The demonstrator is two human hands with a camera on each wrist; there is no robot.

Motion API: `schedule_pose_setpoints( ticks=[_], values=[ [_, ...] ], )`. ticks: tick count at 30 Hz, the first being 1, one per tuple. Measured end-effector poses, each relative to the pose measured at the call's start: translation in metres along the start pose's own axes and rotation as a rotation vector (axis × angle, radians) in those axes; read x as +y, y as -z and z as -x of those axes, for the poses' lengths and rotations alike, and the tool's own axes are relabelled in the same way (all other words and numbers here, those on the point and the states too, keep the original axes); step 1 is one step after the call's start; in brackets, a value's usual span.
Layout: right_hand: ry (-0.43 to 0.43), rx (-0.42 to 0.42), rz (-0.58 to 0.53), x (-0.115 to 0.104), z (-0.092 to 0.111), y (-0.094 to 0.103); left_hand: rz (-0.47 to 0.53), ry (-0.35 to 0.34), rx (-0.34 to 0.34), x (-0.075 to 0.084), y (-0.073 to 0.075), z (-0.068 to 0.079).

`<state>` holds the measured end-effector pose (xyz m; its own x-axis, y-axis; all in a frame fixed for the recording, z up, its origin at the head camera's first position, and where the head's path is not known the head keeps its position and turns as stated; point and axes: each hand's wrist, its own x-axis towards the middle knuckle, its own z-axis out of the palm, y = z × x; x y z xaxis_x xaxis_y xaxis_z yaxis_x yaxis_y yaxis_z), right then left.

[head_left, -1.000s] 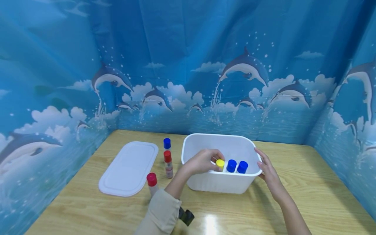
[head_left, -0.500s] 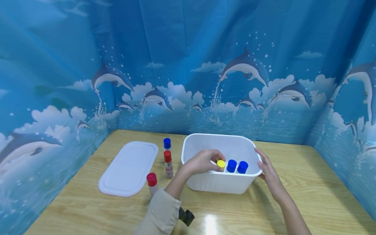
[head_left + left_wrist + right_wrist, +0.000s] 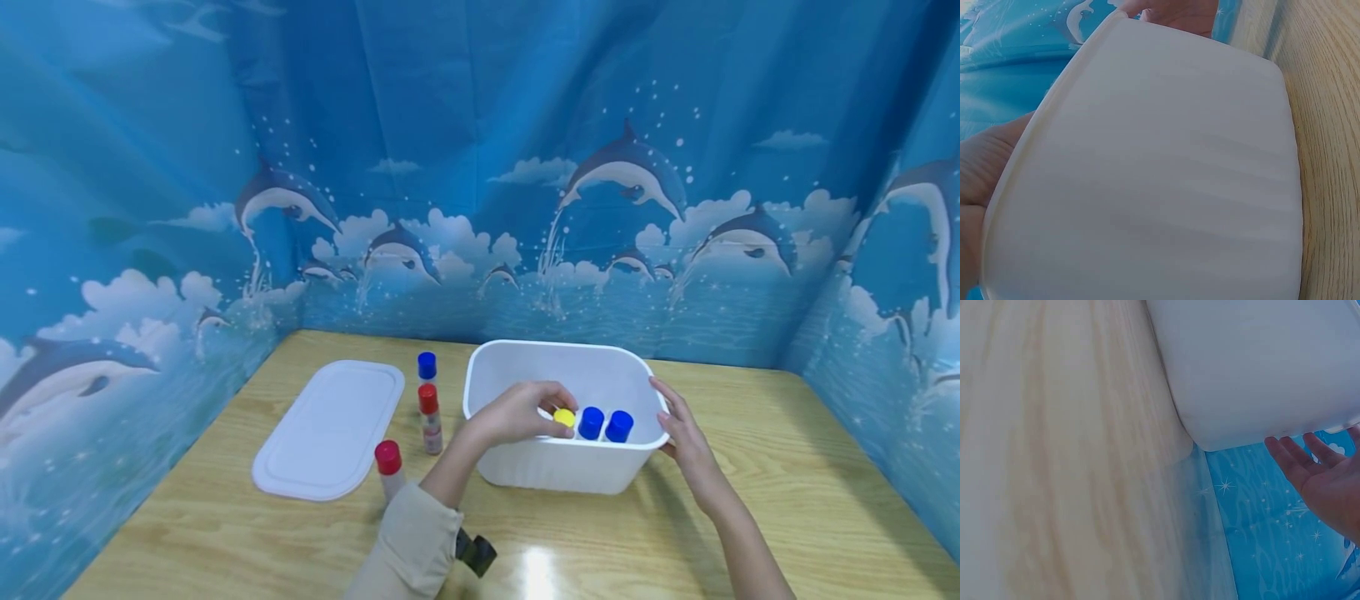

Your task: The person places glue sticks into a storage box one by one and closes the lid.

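Observation:
In the head view, a white plastic box (image 3: 555, 468) stands on the table. My left hand (image 3: 517, 412) reaches over its near rim and holds the yellow cap (image 3: 564, 417) of a tube between thumb and fingers. Two blue-capped tubes (image 3: 592, 423) stand beside it in the box; the walls hide their lower parts. My right hand (image 3: 688, 442) holds the box's right end, thumb at the rim and fingers against the outer wall. Those fingertips touch the wall (image 3: 1260, 375) in the right wrist view. The left wrist view shows mostly the near wall (image 3: 1166, 162).
Left of the box stand a blue-capped tube (image 3: 427, 365), a clear red-capped tube (image 3: 431, 421) and another red-capped tube (image 3: 388, 460) near my sleeve. A white lid (image 3: 330, 429) lies farther left on the wooden table (image 3: 757, 433). A dolphin-printed curtain (image 3: 450, 167) surrounds the table.
The yellow-capped tube and my left fingertips have shifted very slightly right toward the blue caps. My right hand and the box have stayed in place.

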<state>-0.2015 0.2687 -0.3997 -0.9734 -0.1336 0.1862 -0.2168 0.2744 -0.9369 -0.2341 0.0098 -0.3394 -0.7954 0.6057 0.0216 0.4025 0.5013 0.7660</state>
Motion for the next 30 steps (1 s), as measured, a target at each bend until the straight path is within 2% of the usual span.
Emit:
schedule_pose_setpoints(
  ticks=[7, 12, 16, 20, 25, 28, 30],
  values=[
    [0.003, -0.001, -0.015, 0.004, -0.001, -0.001, 0.012, -0.019, 0.049, 0.0, -0.001, 0.001],
    [-0.005, 0.003, -0.011, 0.005, -0.002, -0.002, 0.08, -0.003, 0.153, 0.001, -0.002, 0.001],
    [-0.011, -0.003, -0.022, 0.005, -0.001, -0.003, 0.102, -0.034, 0.232, 0.007, 0.004, 0.008],
    [-0.018, -0.007, -0.032, 0.003, 0.0, -0.003, 0.105, -0.09, 0.292, 0.017, 0.017, 0.027],
    [-0.008, -0.006, -0.028, 0.003, 0.0, -0.002, 0.115, -0.156, 0.377, 0.022, 0.035, 0.059],
    [0.009, 0.003, -0.013, 0.003, -0.001, -0.001, 0.134, -0.148, 0.421, 0.019, 0.047, 0.08],
    [0.02, 0.009, -0.008, 0.004, -0.001, 0.0, 0.158, -0.108, 0.433, 0.015, 0.054, 0.093]
  ],
)
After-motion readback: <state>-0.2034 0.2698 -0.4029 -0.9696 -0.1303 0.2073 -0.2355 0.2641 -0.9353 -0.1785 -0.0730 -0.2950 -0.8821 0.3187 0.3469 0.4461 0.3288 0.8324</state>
